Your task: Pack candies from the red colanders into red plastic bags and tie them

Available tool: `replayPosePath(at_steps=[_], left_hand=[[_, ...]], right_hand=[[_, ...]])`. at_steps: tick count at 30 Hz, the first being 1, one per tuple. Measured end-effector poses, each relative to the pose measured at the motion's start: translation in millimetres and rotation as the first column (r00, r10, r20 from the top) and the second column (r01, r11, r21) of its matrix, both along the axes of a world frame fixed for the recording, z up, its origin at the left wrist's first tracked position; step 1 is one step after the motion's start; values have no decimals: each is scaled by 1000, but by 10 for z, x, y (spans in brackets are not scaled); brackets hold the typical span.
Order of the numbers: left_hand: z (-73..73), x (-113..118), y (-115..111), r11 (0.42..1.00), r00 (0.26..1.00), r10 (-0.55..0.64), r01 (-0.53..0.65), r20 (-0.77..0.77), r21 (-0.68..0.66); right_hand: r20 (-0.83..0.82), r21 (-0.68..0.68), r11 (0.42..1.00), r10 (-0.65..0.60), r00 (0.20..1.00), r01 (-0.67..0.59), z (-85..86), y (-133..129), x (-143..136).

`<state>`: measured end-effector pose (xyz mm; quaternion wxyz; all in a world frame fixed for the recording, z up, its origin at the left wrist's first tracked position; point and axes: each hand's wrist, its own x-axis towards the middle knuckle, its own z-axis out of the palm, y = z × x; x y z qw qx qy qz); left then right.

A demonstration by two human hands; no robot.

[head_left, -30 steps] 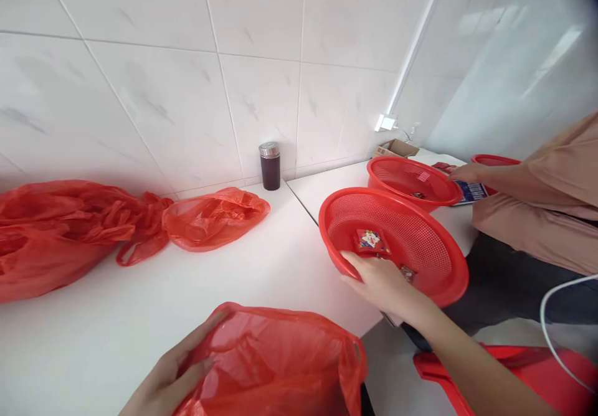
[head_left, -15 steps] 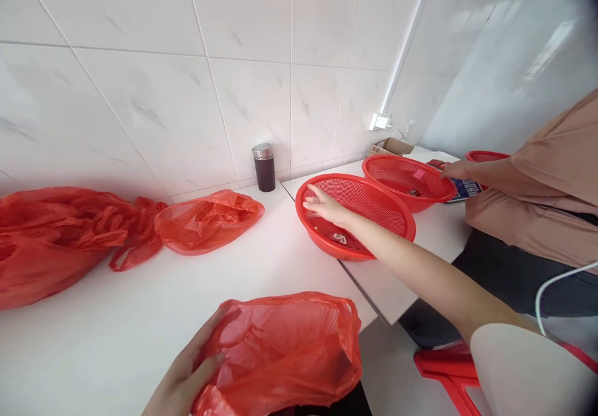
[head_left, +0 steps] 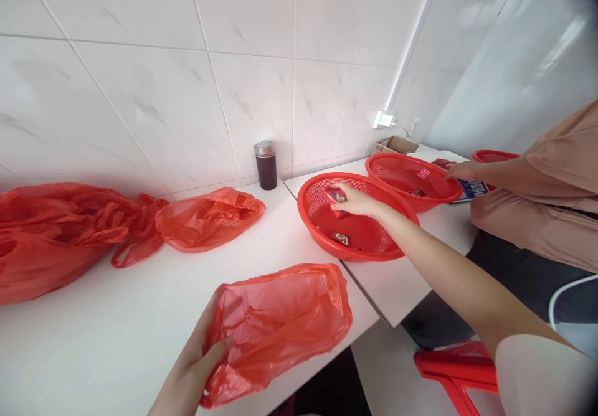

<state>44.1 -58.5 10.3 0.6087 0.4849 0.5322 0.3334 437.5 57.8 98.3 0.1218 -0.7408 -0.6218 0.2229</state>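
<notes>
My left hand [head_left: 200, 360] grips the left edge of a red plastic bag [head_left: 284, 322], whose mouth is spread open over the table's front edge. Over the nearer red basket [head_left: 317, 236], my right hand [head_left: 352, 203] pinches a small red packet [head_left: 337, 197] with printing on it. Another small packet [head_left: 341, 238] lies on the basket's bottom, with some tiny bits near it.
Red bags [head_left: 60, 235] lie at the left, a flatter one [head_left: 210, 220] beside them. A dark cup [head_left: 266, 167] stands by the wall. Beyond are a second red basket [head_left: 406, 199], a cardboard box [head_left: 397, 145] and a person [head_left: 537, 185]. A red stool [head_left: 458, 372] stands below.
My right hand has closed on a small packet and lifted it, moving right. My left hand has raised the bag slightly, away from me.
</notes>
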Motion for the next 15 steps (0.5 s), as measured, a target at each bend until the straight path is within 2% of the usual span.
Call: replayPosePath(at_steps=[1,2,3,4,6,7,8,9,11,12,13,15], left_hand=[[-4,22,17,1000,1000,-11,11,3,13],[-3,52,33,999,1000,-24,24,8,30],[2,89,48,998,999,-39,38,17,45],[12,130,61,997,998,-55,53,28,55],[44,209,78,995,995,-81,78,52,63],[64,238,81,994,993,-95,91,65,61],[87,259,81,993,991,-110,106,71,59],[110,269,77,991,990,-121,117,67,57],[146,264,63,991,992,-126,125,31,55],[154,253,56,991,993,-121,121,4,55],[153,239,50,992,994,-109,110,-27,58],[122,211,46,993,994,-80,86,-77,79]], right_hand=[[-87,53,997,67,994,-63,106,-78,-145],[-272,141,976,202,941,-168,195,-173,-313],[-438,191,940,339,833,-282,256,-277,-499],[-536,195,893,443,718,-406,282,-383,-691],[-592,185,776,577,562,-602,214,-570,-1050],[-565,172,735,619,545,-656,124,-640,-1198],[-497,140,709,654,570,-691,8,-693,-1315],[-389,101,709,674,628,-698,-121,-730,-1399],[-118,33,749,660,742,-661,-350,-770,-1468],[-17,15,760,650,759,-650,-418,-781,-1458],[29,5,747,664,747,-665,-442,-788,-1425],[-37,34,669,743,668,-743,-356,-783,-1299]])
